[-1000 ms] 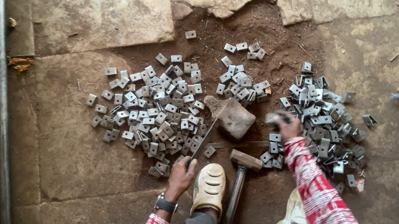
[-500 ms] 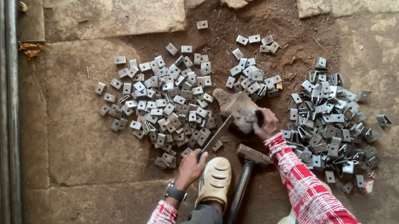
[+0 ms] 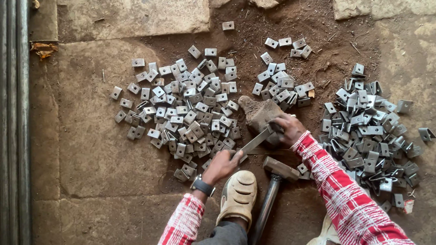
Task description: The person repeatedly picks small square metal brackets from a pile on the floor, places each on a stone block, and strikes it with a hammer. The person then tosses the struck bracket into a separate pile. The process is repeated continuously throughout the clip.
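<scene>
My left hand (image 3: 223, 164) gripped a flat metal bar (image 3: 255, 141), fingers closed around its lower end; its tip met the stone block (image 3: 261, 113) on the dirt floor. My right hand (image 3: 287, 129) rested there, fingers curled, pinching something I cannot tell. A hammer (image 3: 279, 171) lay beside my shoe (image 3: 238, 196), between heaps of metal brackets (image 3: 184, 111).

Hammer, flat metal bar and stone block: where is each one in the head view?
hammer (image 3: 280, 168), head view, on its metal head lying on the ground.
flat metal bar (image 3: 254, 141), head view, mid-length between the two hands.
stone block (image 3: 259, 112), head view, on its top face.
</scene>
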